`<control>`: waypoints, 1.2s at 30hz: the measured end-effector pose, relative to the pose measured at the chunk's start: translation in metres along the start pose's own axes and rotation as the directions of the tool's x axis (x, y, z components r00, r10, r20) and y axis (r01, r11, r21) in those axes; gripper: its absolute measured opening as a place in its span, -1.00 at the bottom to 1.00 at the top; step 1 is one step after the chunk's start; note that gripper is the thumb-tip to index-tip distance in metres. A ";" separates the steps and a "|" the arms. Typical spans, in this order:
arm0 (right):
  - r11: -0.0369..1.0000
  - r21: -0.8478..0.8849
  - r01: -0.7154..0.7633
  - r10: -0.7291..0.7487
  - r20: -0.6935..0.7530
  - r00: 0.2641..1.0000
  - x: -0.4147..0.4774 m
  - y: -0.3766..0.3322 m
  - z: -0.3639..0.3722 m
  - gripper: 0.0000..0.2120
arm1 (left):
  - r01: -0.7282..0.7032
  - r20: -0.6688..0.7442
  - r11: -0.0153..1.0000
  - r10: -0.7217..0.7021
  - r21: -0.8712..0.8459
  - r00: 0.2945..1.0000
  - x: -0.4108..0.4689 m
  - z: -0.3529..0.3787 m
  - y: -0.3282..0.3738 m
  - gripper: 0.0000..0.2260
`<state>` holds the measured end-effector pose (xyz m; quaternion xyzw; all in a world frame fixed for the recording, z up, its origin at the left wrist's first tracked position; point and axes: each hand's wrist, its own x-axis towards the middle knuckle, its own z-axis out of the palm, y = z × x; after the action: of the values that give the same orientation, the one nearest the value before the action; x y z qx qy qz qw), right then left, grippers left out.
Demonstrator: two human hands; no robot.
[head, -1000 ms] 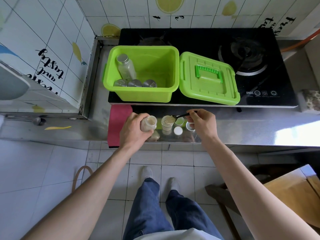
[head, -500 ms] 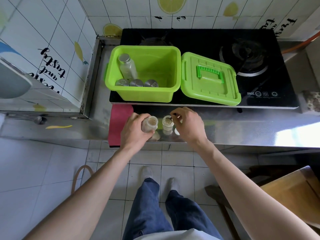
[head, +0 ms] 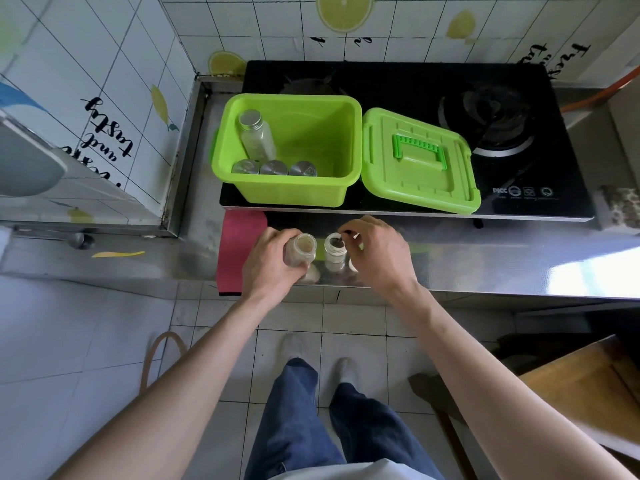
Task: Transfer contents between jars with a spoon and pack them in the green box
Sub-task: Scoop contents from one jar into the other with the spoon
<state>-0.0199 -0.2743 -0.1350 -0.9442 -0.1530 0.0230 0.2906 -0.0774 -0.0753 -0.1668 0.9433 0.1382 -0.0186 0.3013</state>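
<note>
An open clear jar [head: 300,250] with pale beige contents is gripped around its body by the left hand [head: 273,261] and is held tilted, its mouth turned towards the second jar [head: 335,250]. A dark spoon [head: 343,235] is pinched between the curled fingertips of the right hand [head: 377,254], and its tip is dipped into the mouth of that second jar, which stands upright on the steel counter [head: 485,258], uncapped, with a white threaded rim. Two open jars are thus counted at the counter's front edge, just beside a red cloth [head: 239,244]. Behind them, on the black stove [head: 415,91], one green box [head: 287,194] is seen open. Four capped jars are counted inside: one tall bottle [head: 256,133] leaning at the left wall and three metal caps [head: 273,167] in a row along the near wall. One green lid [head: 419,174] with a handle lies against the box's right side.
</note>
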 end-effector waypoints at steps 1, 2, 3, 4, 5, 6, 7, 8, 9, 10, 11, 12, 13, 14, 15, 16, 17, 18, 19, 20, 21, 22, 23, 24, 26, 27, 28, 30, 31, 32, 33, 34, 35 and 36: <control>0.999 0.026 -0.020 0.020 -0.019 1.000 0.000 0.000 -0.002 -0.86 | 0.001 0.000 1.000 -0.001 -0.001 1.000 0.000 0.000 0.000 -0.50; 0.997 0.065 -0.039 0.042 -0.045 0.998 0.000 0.001 -0.004 -0.86 | 0.001 0.000 1.000 -0.001 -0.001 1.000 0.000 0.000 0.001 -0.50; 0.992 0.112 -0.058 0.066 -0.068 0.995 0.001 0.003 -0.008 -0.86 | 0.000 -0.001 1.000 0.000 0.000 1.000 0.000 0.000 0.002 -0.50; 0.983 0.166 -0.085 0.100 -0.084 0.991 0.001 0.004 -0.011 -0.86 | 0.001 -0.004 1.000 -0.001 0.002 1.000 0.000 -0.001 0.002 -0.50; 0.964 0.234 -0.123 0.148 -0.091 0.985 0.000 0.005 -0.016 -0.86 | 0.004 -0.007 1.000 -0.004 0.001 1.000 0.000 -0.001 0.002 -0.50; 0.932 0.322 -0.168 0.208 -0.092 0.974 0.000 0.006 -0.021 -0.86 | 0.007 -0.011 1.000 -0.007 -0.003 1.000 0.000 -0.001 0.003 -0.50; 0.882 0.421 -0.211 0.271 -0.090 0.958 -0.001 0.006 -0.026 -0.86 | 0.009 -0.014 1.000 -0.009 -0.007 1.000 0.000 -0.002 0.003 -0.50; 0.820 0.517 -0.246 0.335 -0.084 0.939 -0.001 0.006 -0.030 -0.85 | 0.009 -0.018 1.000 -0.009 -0.010 1.000 0.000 -0.002 0.004 -0.51; 0.753 0.599 -0.274 0.392 -0.072 0.917 -0.002 0.005 -0.033 -0.85 | 0.009 -0.023 1.000 -0.010 -0.013 1.000 0.000 -0.002 0.005 -0.51; 0.689 0.662 -0.294 0.434 -0.052 0.899 -0.002 0.003 -0.036 -0.85 | 0.012 -0.029 1.000 -0.012 -0.016 0.999 0.000 -0.002 0.006 -0.52; 0.643 0.703 -0.304 0.458 -0.034 0.888 -0.003 0.000 -0.038 -0.84 | 0.015 -0.039 1.000 -0.016 -0.018 0.999 0.000 -0.002 0.006 -0.52; 0.617 0.726 -0.303 0.463 -0.023 0.886 -0.004 -0.004 -0.041 -0.84 | 0.016 -0.050 1.000 -0.017 -0.019 0.999 0.000 -0.002 0.007 -0.53; 0.615 0.731 -0.296 0.453 -0.021 0.891 -0.006 -0.009 -0.042 -0.84 | 0.013 -0.064 1.000 -0.014 -0.018 0.998 -0.001 -0.003 0.008 -0.53; 0.628 0.725 -0.281 0.433 -0.025 0.901 -0.007 -0.014 -0.043 -0.84 | 0.007 -0.078 1.000 -0.008 -0.015 0.997 -0.001 -0.003 0.009 -0.53; 0.658 0.706 -0.261 0.404 -0.038 0.914 -0.008 -0.019 -0.043 -0.84 | -0.001 -0.092 1.000 0.000 -0.009 0.996 -0.001 -0.003 0.011 -0.54; 0.699 0.675 -0.237 0.369 -0.057 0.927 -0.009 -0.024 -0.043 -0.85 | -0.011 -0.106 1.000 0.011 0.001 0.994 -0.002 -0.003 0.012 -0.54; 0.746 0.632 -0.210 0.332 -0.081 0.940 -0.010 -0.029 -0.041 -0.85 | -0.020 -0.121 1.000 0.022 0.012 0.992 -0.002 -0.003 0.013 -0.55; 0.791 0.584 -0.182 0.295 -0.103 0.950 -0.011 -0.034 -0.040 -0.84 | -0.028 -0.135 0.999 0.031 0.024 0.990 -0.002 -0.004 0.015 -0.56; 0.830 0.534 -0.157 0.259 -0.122 0.958 -0.012 -0.038 -0.038 -0.84 | -0.031 -0.147 0.999 0.036 0.033 0.988 -0.002 -0.004 0.016 -0.57; 0.863 0.488 -0.131 0.225 -0.140 0.964 -0.013 -0.042 -0.036 -0.83 | -0.032 -0.158 0.999 0.038 0.038 0.987 -0.002 -0.004 0.018 -0.58; 0.891 0.443 -0.103 0.191 -0.158 0.969 -0.014 -0.045 -0.034 -0.83 | -0.031 -0.166 0.999 0.038 0.040 0.985 -0.003 -0.005 0.020 -0.59; 0.913 0.402 -0.076 0.158 -0.176 0.972 -0.014 -0.048 -0.032 -0.84 | -0.031 -0.170 0.999 0.038 0.039 0.985 -0.002 -0.005 0.021 -0.59; 0.929 0.367 -0.051 0.129 -0.192 0.973 -0.015 -0.051 -0.029 -0.86 | -0.032 -0.171 0.999 0.038 0.038 0.985 -0.003 -0.006 0.023 -0.60; 0.940 0.340 -0.032 0.106 -0.203 0.973 -0.016 -0.053 -0.026 -0.87 | -0.031 -0.169 0.999 0.037 0.037 0.985 -0.003 -0.006 0.024 -0.60; 0.954 0.301 -0.013 0.083 -0.221 0.972 -0.016 -0.057 -0.020 -0.88 | -0.030 -0.170 0.999 0.036 0.036 0.985 -0.004 -0.007 0.026 -0.62; 0.955 0.295 -0.016 0.086 -0.225 0.971 -0.016 -0.058 -0.017 -0.87 | -0.034 -0.173 0.999 0.040 0.036 0.984 -0.004 -0.008 0.027 -0.62; 0.951 0.307 -0.021 0.095 -0.227 0.969 -0.017 -0.058 -0.014 -0.87 | -0.043 -0.176 0.998 0.049 0.035 0.983 -0.005 -0.008 0.028 -0.62; 0.927 0.374 -0.034 0.123 -0.218 0.968 -0.017 -0.058 -0.009 -0.87 | -0.075 -0.175 0.997 0.080 0.035 0.981 -0.005 -0.009 0.028 -0.61; 0.912 0.408 -0.041 0.134 -0.203 0.970 -0.017 -0.058 -0.008 -0.86 | -0.087 -0.173 0.996 0.092 0.033 0.981 -0.005 -0.010 0.027 -0.60; 0.899 0.436 -0.049 0.141 -0.183 0.973 -0.016 -0.057 -0.007 -0.86 | -0.095 -0.173 0.995 0.099 0.030 0.980 -0.005 -0.010 0.027 -0.59; 0.886 0.461 -0.058 0.146 -0.157 0.977 -0.016 -0.056 -0.007 -0.86 | -0.097 -0.177 0.995 0.101 0.028 0.979 -0.005 -0.010 0.027 -0.59; 0.872 0.485 -0.070 0.149 -0.127 0.981 -0.015 -0.054 -0.007 -0.86 | -0.096 -0.182 0.995 0.099 0.026 0.978 -0.005 -0.011 0.027 -0.58; 0.856 0.509 -0.085 0.155 -0.095 0.983 -0.014 -0.053 -0.007 -0.86 | -0.092 -0.185 0.995 0.095 0.025 0.978 -0.005 -0.011 0.027 -0.58; 0.838 0.536 -0.106 0.163 -0.061 0.985 -0.012 -0.051 -0.007 -0.86 | -0.091 -0.187 0.996 0.094 0.024 0.978 -0.005 -0.011 0.027 -0.57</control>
<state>-0.0448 -0.2419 -0.1021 -0.8355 -0.0586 0.0354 0.5452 -0.0753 -0.0909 -0.1421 0.9485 0.1221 0.0834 0.2801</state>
